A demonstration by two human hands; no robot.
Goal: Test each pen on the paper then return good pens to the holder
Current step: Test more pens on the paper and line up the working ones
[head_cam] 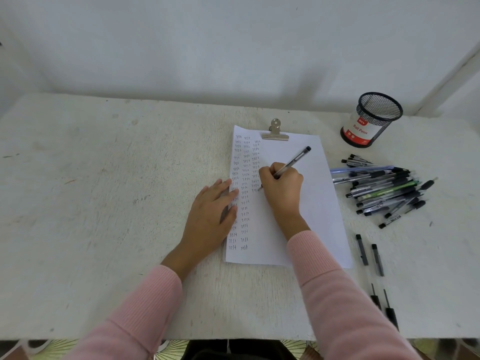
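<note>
A pen (294, 161) goes on trial, gripped low on its barrel by the right hand (281, 185), tip on the paper (319, 198).
The left hand (210, 211) lies flat, fingers straight, pinning the sheet's left edge. Light, stiff and probably slick, the pen looks best pinched near the tip. A pile of pens (381, 188) lies right of the writing hand; the mesh holder (371, 120) stands beyond it, well apart.

A single wide-angle head view looks forward and down, close over the rough off-white surface (104, 203), facing the pale grey wall (233, 48) behind it.
</note>
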